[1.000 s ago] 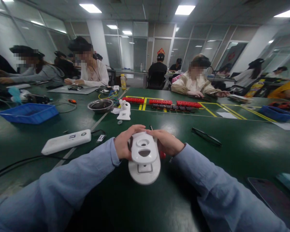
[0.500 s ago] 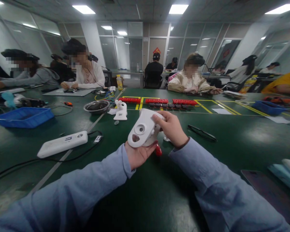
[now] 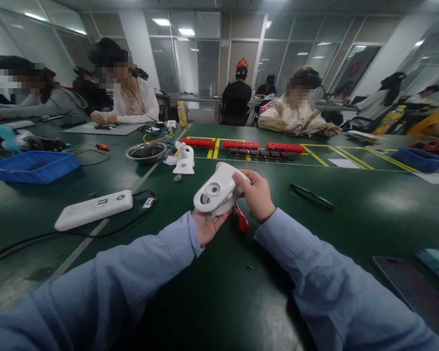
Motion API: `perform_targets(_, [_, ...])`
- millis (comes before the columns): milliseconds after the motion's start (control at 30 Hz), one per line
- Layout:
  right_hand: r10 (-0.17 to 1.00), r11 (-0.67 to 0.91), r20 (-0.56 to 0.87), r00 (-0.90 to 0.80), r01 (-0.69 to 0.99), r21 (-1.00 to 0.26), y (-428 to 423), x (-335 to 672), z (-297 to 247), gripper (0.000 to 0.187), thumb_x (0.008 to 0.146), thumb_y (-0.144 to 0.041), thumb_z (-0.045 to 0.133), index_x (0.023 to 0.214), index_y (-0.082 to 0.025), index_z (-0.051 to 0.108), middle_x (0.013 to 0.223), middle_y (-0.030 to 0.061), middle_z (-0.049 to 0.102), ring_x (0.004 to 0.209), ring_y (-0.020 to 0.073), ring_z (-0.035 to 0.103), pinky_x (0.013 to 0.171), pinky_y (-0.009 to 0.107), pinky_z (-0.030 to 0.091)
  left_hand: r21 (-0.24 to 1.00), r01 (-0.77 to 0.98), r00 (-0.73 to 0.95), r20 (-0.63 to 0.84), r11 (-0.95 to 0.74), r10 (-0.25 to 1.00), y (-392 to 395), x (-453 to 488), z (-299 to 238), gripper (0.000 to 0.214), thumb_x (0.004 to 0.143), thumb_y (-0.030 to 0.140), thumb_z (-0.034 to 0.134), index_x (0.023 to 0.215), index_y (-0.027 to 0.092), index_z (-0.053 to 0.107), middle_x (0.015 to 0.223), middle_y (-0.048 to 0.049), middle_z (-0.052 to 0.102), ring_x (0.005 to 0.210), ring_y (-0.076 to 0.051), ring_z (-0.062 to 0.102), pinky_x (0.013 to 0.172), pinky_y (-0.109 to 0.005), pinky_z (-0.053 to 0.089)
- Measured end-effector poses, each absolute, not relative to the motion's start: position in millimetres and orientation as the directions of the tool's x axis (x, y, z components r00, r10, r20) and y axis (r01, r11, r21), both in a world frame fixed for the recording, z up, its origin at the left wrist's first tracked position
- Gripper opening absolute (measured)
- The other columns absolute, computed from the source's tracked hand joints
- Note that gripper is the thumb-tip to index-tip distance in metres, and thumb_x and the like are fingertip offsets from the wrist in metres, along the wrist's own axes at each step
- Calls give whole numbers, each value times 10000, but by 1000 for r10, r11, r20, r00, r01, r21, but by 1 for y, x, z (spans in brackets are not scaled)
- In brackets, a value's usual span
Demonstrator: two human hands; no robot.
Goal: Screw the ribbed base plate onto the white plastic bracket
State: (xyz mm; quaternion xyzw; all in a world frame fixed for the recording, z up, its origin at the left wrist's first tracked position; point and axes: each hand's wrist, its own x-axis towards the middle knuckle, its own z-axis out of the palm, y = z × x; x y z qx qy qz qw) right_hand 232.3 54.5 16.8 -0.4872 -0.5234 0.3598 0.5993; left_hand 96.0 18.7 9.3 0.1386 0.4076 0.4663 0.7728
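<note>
A white plastic housing (image 3: pixel 221 187) with a round hole and a rounded opening is held up between both hands, above the green table. My left hand (image 3: pixel 208 228) is under its lower end, palm up, with the fingers curled beneath it. My right hand (image 3: pixel 258 195) grips its right side, thumb on the top face. Just below, a tool with a red handle (image 3: pixel 242 219) lies on the table, its far part hidden behind the housing and hand. Another white plastic part (image 3: pixel 185 160) stands farther off, with a small round disc (image 3: pixel 177 178) in front of it.
Left are a white power bank (image 3: pixel 95 209) with a black cable, a blue tray (image 3: pixel 34 168) and a metal bowl (image 3: pixel 146 152). Red racks (image 3: pixel 241 146) line the back. At right lie black tweezers (image 3: pixel 312 196) and a phone (image 3: pixel 413 282). Co-workers sit across the table.
The housing has tilted slightly in my hands, its top face turning flatter. More of the red handle now shows. The camera view has shifted a little downward.
</note>
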Motion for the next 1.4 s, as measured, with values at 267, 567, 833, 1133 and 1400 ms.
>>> perform_targets(267, [952,169,88,292,-264,-950,85,253,11,361,619,-484,592,779,-164,542,601,-32,501,471,88,464,419,204,422,929,364,456,-122,-60,881,-28,88,-2,293,766,437,482,692,161,547,530,23,480,425,-86,429,395,-202,316])
perform_targets(567, [976,92,16,218,-344,-934,76,246,5,278,651,-416,610,738,-160,545,576,-39,509,462,90,480,422,211,427,110,552,832,-137,-827,537,-56,153,-6,225,812,293,414,819,144,583,736,-100,620,641,-246,601,480,-317,426])
perform_targets(833, [993,-102,-93,-71,-148,-984,48,258,33,170,787,-317,498,813,-153,534,648,4,548,529,118,534,482,258,489,878,350,925,-267,-328,270,-55,99,14,128,704,204,488,617,151,566,542,27,527,507,-72,498,506,-170,399])
perform_targets(1133, [910,51,-138,-392,435,-899,30,207,23,210,779,-324,540,860,-154,634,711,32,605,609,143,558,532,249,450,710,564,702,-681,422,209,-85,82,23,170,484,70,318,516,159,459,396,53,394,295,-51,298,280,-144,209])
perform_targets(1400, [989,132,113,-91,888,-440,47,273,49,239,766,-318,540,940,-171,612,896,78,598,842,211,531,766,324,371,607,252,827,-539,753,158,-62,77,14,72,548,147,318,613,178,319,524,54,275,364,-45,195,338,-146,153])
